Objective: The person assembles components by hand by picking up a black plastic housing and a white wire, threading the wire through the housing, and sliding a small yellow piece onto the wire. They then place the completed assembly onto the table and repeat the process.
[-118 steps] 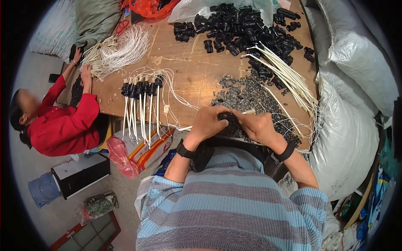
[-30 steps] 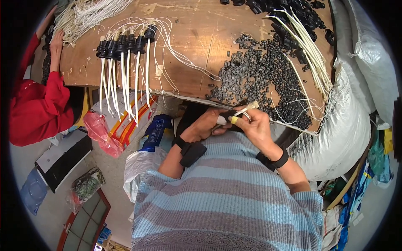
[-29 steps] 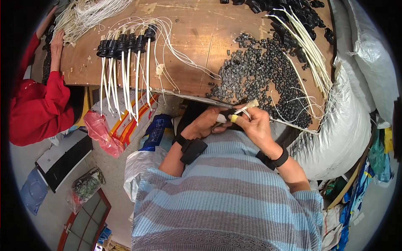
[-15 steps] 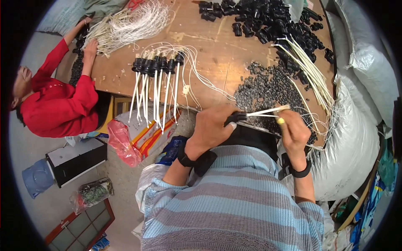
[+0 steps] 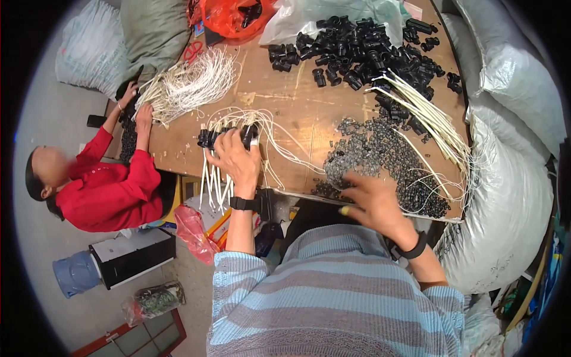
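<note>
I see a bright room. Light shines on the wooden table [image 5: 297,98] and white sack [image 5: 496,202]. The right hand [image 5: 376,203] looks blurry. Edges bend, corners go black.

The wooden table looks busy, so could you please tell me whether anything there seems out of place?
One pale tube lies apart from the bundle of tubes, over the small dark pieces, so it looks stray. The wooden table also has pale patches, perhaps wear.
</note>
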`<state>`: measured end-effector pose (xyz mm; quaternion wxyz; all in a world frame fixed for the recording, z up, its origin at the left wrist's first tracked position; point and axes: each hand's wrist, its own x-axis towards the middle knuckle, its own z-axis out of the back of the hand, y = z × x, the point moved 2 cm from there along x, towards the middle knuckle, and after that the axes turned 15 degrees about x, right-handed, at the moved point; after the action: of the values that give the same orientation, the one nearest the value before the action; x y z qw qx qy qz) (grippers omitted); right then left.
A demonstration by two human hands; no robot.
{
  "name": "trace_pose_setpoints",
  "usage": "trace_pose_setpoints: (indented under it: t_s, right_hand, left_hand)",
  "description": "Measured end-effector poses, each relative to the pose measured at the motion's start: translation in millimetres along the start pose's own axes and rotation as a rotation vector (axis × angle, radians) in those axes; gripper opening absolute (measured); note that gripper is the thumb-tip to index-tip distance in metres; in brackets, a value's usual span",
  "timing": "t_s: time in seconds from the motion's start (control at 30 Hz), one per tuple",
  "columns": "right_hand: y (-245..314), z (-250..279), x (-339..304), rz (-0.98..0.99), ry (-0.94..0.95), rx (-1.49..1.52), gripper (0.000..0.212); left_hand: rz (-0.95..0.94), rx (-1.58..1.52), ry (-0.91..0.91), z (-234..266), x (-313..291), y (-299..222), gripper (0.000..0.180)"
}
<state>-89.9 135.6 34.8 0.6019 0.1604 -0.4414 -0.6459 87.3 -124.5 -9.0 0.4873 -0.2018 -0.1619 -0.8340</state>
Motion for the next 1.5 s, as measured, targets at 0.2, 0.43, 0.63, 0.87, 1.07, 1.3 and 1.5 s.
trace_pose_setpoints:
  t_s: [0.2, 0.43, 0.63, 0.87, 1.07, 1.3, 1.5]
  right_hand:
    - [-31, 8, -15, -0.287, 0.000, 0.067, 0.036]
    - [-69, 70, -26, -0.477, -0.224, -0.027, 0.035]
    - [-107, 116, -47, -0.586, -0.318, -0.379, 0.019]
    - [-116, 117, -33, -0.694, -0.125, -0.434, 0.012]
    - [-116, 111, -31, -0.606, 0.044, -0.483, 0.013]
    - [-117, 107, -24, -0.556, -0.007, -0.614, 0.013]
    - [-119, 106, -35, -0.530, -0.060, -0.546, 0.013]
  left_hand:
    - [-0.219, -0.319, 0.026, 19, -3, -55, 0.053]
    - [-0.426, -0.715, 0.229, -17, 54, -143, 0.038]
    - [-0.476, -0.538, 0.207, -69, 103, -169, 0.035]
    - [-0.530, -0.504, 0.216, -56, 99, -166, 0.036]
    - [-0.499, -0.756, 0.331, -44, 81, -162, 0.042]
    - [-0.533, -0.446, 0.291, -46, 80, -150, 0.032]
    - [-0.274, -0.801, 0.685, -30, 53, -140, 0.021]
